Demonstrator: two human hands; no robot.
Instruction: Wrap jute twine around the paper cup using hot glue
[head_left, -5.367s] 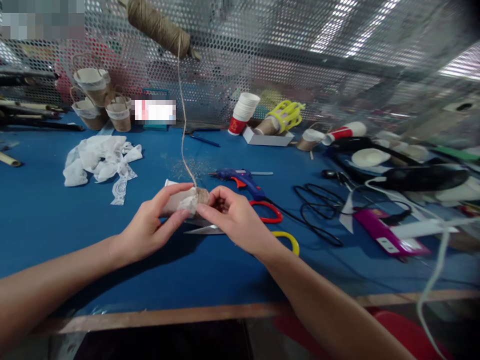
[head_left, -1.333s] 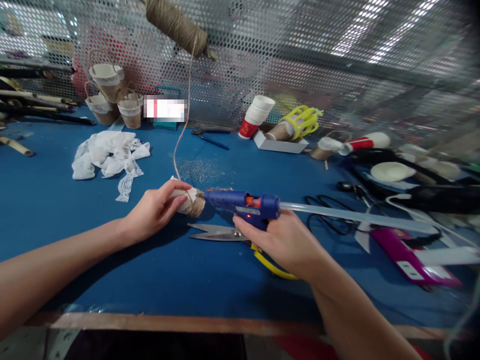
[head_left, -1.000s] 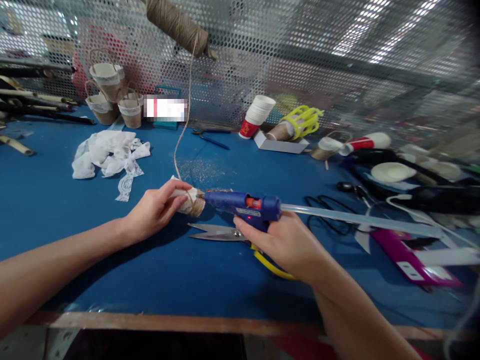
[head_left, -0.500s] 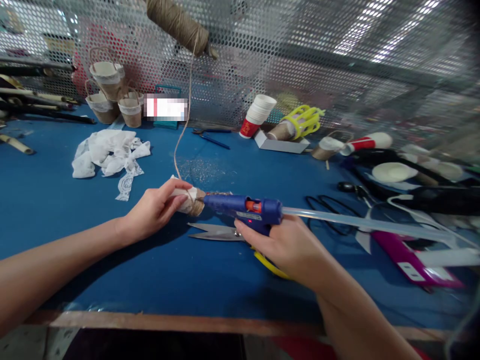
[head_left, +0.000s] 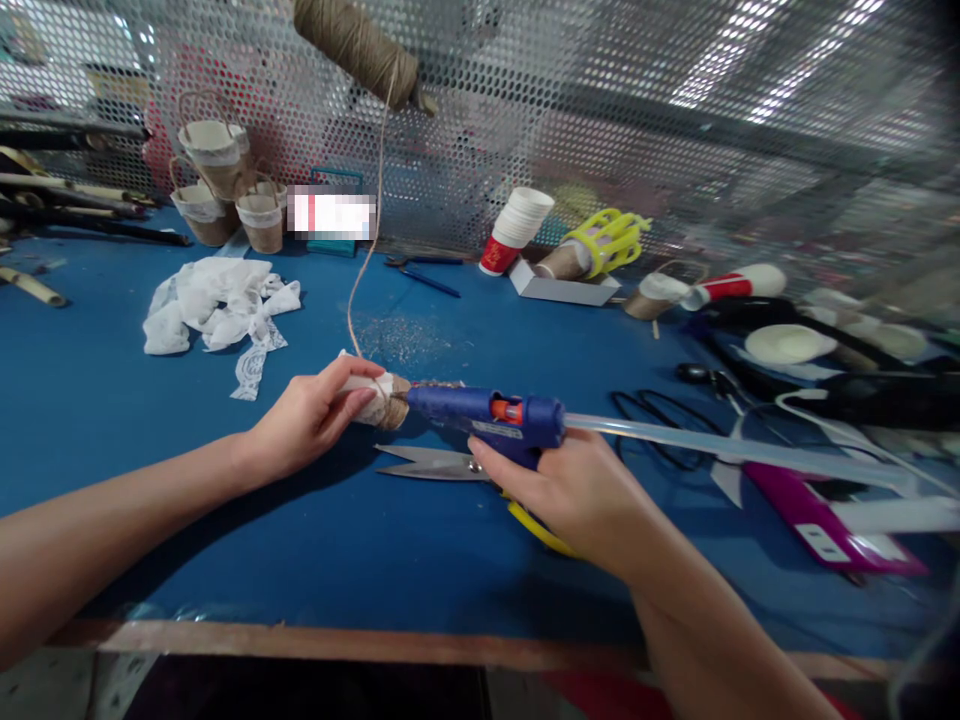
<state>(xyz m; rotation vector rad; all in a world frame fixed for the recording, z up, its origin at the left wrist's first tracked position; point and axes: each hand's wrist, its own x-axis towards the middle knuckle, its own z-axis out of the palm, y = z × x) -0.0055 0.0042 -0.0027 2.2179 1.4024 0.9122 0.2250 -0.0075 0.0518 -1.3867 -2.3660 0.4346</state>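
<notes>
My left hand (head_left: 319, 415) grips a small cup (head_left: 391, 408) wrapped in brown twine with a white upper part, lying on its side. A strand of twine (head_left: 365, 270) runs down to it from a large spool (head_left: 356, 50) above. In my right hand (head_left: 577, 490) is a blue hot glue gun (head_left: 480, 408), a long clear glue stick (head_left: 675, 435) sticking out of its back. The gun's nozzle is at the twine-covered end of the cup; whether they touch I cannot tell. Below the gun, scissors (head_left: 435, 466) with yellow handles lie partly hidden by my right hand.
White lace ribbon (head_left: 217, 305) is heaped at the left. Behind it stand several twine-covered cups (head_left: 262, 220) with handles. At the back are pliers (head_left: 427, 280), stacked paper cups (head_left: 514, 235) and a white box (head_left: 562, 290). A purple power strip (head_left: 810, 525) and cables (head_left: 645, 430) lie right.
Almost nothing differs. Both hands, the cup and the glue gun keep the same places, with the nozzle still at the cup's end.
</notes>
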